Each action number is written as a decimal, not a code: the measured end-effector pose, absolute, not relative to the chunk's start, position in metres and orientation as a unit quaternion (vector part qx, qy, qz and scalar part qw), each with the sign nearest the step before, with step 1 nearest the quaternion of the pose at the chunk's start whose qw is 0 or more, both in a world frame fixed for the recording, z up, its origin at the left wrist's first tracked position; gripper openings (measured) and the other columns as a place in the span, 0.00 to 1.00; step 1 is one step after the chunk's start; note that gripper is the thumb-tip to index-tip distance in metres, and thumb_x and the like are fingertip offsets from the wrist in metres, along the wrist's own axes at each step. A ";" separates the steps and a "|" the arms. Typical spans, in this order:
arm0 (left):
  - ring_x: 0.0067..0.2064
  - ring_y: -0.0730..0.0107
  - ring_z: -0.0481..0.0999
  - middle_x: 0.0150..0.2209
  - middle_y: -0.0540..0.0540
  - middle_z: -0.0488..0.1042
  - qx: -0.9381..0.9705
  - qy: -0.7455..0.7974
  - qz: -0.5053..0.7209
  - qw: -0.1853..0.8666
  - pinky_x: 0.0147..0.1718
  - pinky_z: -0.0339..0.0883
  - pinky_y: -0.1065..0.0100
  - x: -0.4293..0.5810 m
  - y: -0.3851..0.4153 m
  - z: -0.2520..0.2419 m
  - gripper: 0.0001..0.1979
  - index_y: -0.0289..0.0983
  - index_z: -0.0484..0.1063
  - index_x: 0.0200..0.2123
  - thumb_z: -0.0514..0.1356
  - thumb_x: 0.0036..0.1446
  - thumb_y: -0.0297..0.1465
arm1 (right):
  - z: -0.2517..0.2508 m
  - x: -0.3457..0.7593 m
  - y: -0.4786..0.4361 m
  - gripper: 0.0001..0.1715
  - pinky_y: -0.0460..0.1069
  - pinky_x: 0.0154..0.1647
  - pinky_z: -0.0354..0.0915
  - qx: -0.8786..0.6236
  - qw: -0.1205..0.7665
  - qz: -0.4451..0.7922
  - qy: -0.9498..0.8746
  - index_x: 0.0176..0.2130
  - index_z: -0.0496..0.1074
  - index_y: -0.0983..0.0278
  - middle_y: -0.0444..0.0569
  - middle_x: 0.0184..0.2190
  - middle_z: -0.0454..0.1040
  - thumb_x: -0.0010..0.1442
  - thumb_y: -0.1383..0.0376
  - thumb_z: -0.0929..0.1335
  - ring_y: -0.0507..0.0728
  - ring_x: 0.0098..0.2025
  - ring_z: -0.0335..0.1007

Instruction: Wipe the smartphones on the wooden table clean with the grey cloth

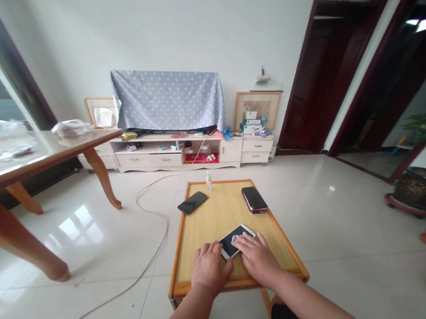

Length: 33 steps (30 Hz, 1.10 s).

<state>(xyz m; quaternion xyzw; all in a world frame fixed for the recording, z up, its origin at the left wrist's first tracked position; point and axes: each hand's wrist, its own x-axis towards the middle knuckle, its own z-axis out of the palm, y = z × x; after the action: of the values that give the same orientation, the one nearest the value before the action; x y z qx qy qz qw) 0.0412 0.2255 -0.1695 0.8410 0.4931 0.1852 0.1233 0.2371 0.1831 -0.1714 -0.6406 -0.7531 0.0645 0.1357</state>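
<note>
Lightly, the right hand (258, 258) pins a small grey cloth (234, 240) onto a white smartphone (229, 246) at six o'clock on the wooden counter (186, 288); the open left hand (210, 268) lies just beside it.

The one head-worn view looks forward and down from behind the left hand (210, 268) and right hand (258, 259), close above the low wooden tabletop (219, 206), taking in a white cabinet (150, 161) at the far wall.
</note>
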 end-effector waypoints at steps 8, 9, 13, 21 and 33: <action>0.50 0.56 0.72 0.45 0.44 0.78 0.848 0.486 0.196 0.086 0.49 0.60 0.58 0.041 0.219 -0.162 0.18 0.43 0.71 0.50 0.47 0.69 0.43 | -0.137 0.240 0.201 0.21 0.56 0.66 0.50 -0.584 0.205 0.023 -0.785 0.54 0.74 0.55 0.46 0.55 0.76 0.72 0.64 0.57 0.57 0.59 0.66; 0.49 0.56 0.72 0.45 0.44 0.78 0.850 0.482 0.198 0.082 0.48 0.61 0.58 0.041 0.219 -0.162 0.18 0.43 0.71 0.50 0.47 0.69 0.44 | -0.135 0.241 0.203 0.21 0.55 0.65 0.53 -0.576 0.205 0.022 -0.791 0.53 0.75 0.56 0.47 0.54 0.76 0.72 0.64 0.58 0.57 0.58 0.67; 0.47 0.59 0.73 0.44 0.44 0.77 0.851 0.474 0.211 0.081 0.46 0.62 0.61 0.038 0.222 -0.168 0.15 0.42 0.71 0.49 0.47 0.69 0.38 | -0.136 0.242 0.209 0.20 0.55 0.61 0.58 -0.549 0.211 0.015 -0.809 0.51 0.76 0.59 0.49 0.51 0.78 0.70 0.67 0.59 0.58 0.56 0.69; 0.47 0.61 0.76 0.43 0.43 0.77 0.837 0.469 0.259 0.114 0.47 0.68 0.62 0.034 0.230 -0.191 0.16 0.40 0.69 0.51 0.44 0.71 0.36 | -0.147 0.239 0.199 0.16 0.55 0.54 0.66 -0.591 0.483 0.047 -0.645 0.45 0.77 0.60 0.51 0.45 0.79 0.68 0.62 0.61 0.60 0.50 0.72; 0.60 0.60 0.73 0.62 0.41 0.69 0.813 0.452 0.321 0.178 0.57 0.69 0.58 0.033 0.231 -0.203 0.19 0.42 0.67 0.58 0.48 0.68 0.35 | -0.180 0.229 0.210 0.15 0.40 0.14 0.41 -0.568 0.606 0.545 -0.116 0.29 0.67 0.62 0.40 0.18 0.66 0.59 0.57 0.72 0.45 0.15 0.51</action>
<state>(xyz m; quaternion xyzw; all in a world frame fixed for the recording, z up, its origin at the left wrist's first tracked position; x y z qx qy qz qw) 0.0326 0.2312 -0.2029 0.8130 0.4517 0.3211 0.1785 0.2290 0.2095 -0.1795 -0.5678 -0.1158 0.5447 0.6062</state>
